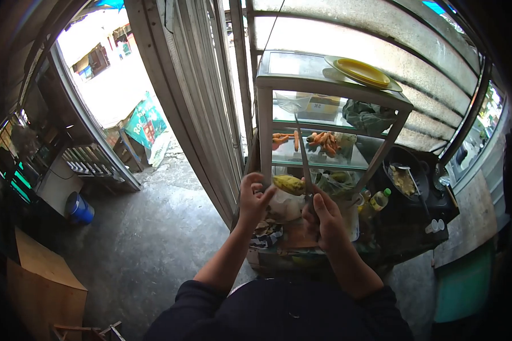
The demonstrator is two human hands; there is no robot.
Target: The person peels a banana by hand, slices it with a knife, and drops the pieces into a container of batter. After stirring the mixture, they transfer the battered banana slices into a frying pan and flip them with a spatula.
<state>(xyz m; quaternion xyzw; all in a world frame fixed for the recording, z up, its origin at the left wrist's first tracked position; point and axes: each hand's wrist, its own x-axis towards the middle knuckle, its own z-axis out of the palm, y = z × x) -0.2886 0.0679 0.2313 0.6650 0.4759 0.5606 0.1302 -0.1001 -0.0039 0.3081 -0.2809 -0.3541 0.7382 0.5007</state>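
Note:
In front of the glass case, my right hand point(325, 220) is wrapped round the handle of a long knife point(305, 156), its narrow blade pointing up and away from me. My left hand point(254, 200) is raised to the left of it, fingers curled and thumb apart, with nothing visible in its grasp. A yellow-green fruit or vegetable point(289, 184) shows between my hands, its right end by the blade; whether it touches the knife cannot be made out. Below my hands lies a brown chopping board point(298, 237), partly covered by my right hand.
The glass case point(333, 85) holds orange carrot-like pieces point(324, 142) and a dark plastic bag point(368, 115). Yellow plates point(363, 71) sit on top. To the right are a bottle with a green cap point(378, 202) and a dark pan point(405, 179). A blue bucket point(79, 208) stands far left.

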